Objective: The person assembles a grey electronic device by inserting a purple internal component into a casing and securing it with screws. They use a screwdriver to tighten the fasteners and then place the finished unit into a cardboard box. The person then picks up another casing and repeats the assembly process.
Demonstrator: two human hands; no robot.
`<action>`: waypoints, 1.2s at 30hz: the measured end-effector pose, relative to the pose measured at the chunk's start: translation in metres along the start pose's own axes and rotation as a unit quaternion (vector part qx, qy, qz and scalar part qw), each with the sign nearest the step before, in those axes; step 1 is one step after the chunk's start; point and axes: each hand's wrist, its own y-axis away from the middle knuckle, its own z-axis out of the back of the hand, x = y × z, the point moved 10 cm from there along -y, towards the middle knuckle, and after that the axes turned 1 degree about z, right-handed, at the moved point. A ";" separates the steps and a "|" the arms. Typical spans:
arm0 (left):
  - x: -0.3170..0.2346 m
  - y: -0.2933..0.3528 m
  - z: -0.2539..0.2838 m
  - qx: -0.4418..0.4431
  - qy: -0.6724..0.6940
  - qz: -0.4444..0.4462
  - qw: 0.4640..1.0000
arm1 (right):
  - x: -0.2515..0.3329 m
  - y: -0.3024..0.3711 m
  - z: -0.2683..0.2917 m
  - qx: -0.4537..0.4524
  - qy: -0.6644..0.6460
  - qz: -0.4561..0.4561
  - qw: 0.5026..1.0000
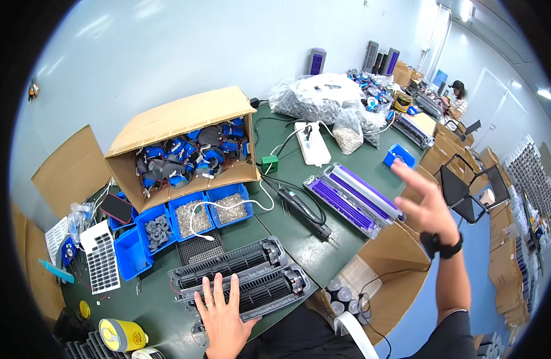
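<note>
Two long grey fan housings (230,261) with black slatted rollers lie side by side at the near edge of the table. My left hand (223,317) rests flat on the nearer one, fingers spread. Raised over the table's right edge, my right hand (428,209) has its fingers stretched out and holds nothing. It is nearest to a pair of purple and grey housings (353,200). Left of these lies a black electric screwdriver (303,210) with its cable, its bit pointing toward me.
An open cardboard box (182,116) of blue and grey motors stands behind blue bins (132,254) of screws and small grey parts. A white power strip (313,143) and plastic bags (317,96) lie farther back. A carton (401,251) stands right; a person (456,105) sits far right.
</note>
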 end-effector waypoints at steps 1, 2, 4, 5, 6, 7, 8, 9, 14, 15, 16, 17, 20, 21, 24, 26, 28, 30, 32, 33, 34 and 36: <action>-0.001 0.000 0.002 -0.015 -0.011 -0.007 1.000 | 0.001 -0.009 0.015 -0.002 0.008 -0.001 1.000; 0.000 0.000 0.008 -0.024 -0.021 0.000 1.000 | 0.006 -0.022 0.024 0.009 0.013 0.009 1.000; -0.001 -0.002 0.019 -0.041 -0.037 0.008 0.998 | 0.020 -0.047 0.044 0.056 0.085 0.011 0.995; 0.009 -0.002 0.000 0.007 -0.005 0.013 1.000 | 0.020 -0.060 0.051 0.095 0.105 0.003 0.990; 0.010 0.000 0.005 0.002 -0.008 0.016 1.000 | 0.015 -0.077 0.055 0.150 0.111 -0.024 0.982; 0.007 -0.003 0.006 0.003 -0.007 0.011 1.000 | 0.001 -0.095 0.064 0.198 0.154 -0.074 0.965; 0.005 -0.006 0.009 0.002 -0.008 0.004 1.000 | -0.016 -0.109 0.076 0.241 0.193 -0.123 0.943; 0.004 -0.009 0.010 -0.003 -0.004 -0.003 1.000 | -0.026 -0.125 0.093 0.231 0.200 -0.138 0.942; 0.003 -0.020 0.014 0.016 -0.011 0.001 1.000 | -0.190 -0.227 0.137 0.189 0.350 -0.231 0.888; 0.004 -0.019 0.016 0.021 -0.016 0.009 1.000 | -0.223 -0.249 0.127 0.178 0.375 -0.228 0.881; 0.003 -0.020 0.016 0.026 -0.017 0.013 0.999 | -0.249 -0.270 0.125 0.165 0.402 -0.229 0.871; 0.002 -0.021 0.015 0.036 -0.026 0.020 0.999 | -0.263 -0.282 0.114 0.107 0.399 -0.263 0.872; 0.001 -0.026 0.005 0.052 -0.016 0.002 0.999 | -0.359 -0.306 0.107 0.006 0.366 -0.231 0.901; 0.002 -0.026 0.001 0.052 -0.009 0.001 0.999 | -0.393 -0.314 0.102 0.022 0.383 -0.256 0.887; 0.004 -0.016 0.000 0.057 -0.048 0.030 0.997 | -0.408 -0.351 0.021 0.013 0.344 -0.296 0.891; 0.005 -0.016 -0.003 0.055 -0.049 0.029 0.997 | -0.430 -0.364 -0.014 0.014 0.314 -0.294 0.903; 0.008 -0.011 -0.005 0.056 -0.043 0.030 0.997 | -0.456 -0.373 -0.045 0.010 0.306 -0.295 0.905; 0.013 -0.010 -0.012 0.067 -0.053 0.024 0.996 | -0.485 -0.380 -0.056 -0.024 0.301 -0.299 0.905; 0.013 -0.011 -0.014 0.058 -0.052 0.019 0.997 | -0.492 -0.386 -0.059 -0.070 0.281 -0.295 0.911; 0.015 -0.010 -0.015 0.073 -0.069 0.020 0.995 | -0.500 -0.387 -0.062 -0.083 0.279 -0.295 0.910; 0.015 -0.011 -0.015 0.069 -0.071 0.019 0.995 | -0.503 -0.388 -0.060 -0.098 0.280 -0.296 0.908; 0.016 -0.011 -0.016 0.061 -0.074 0.016 0.995 | -0.502 -0.395 -0.056 -0.136 0.279 -0.276 0.910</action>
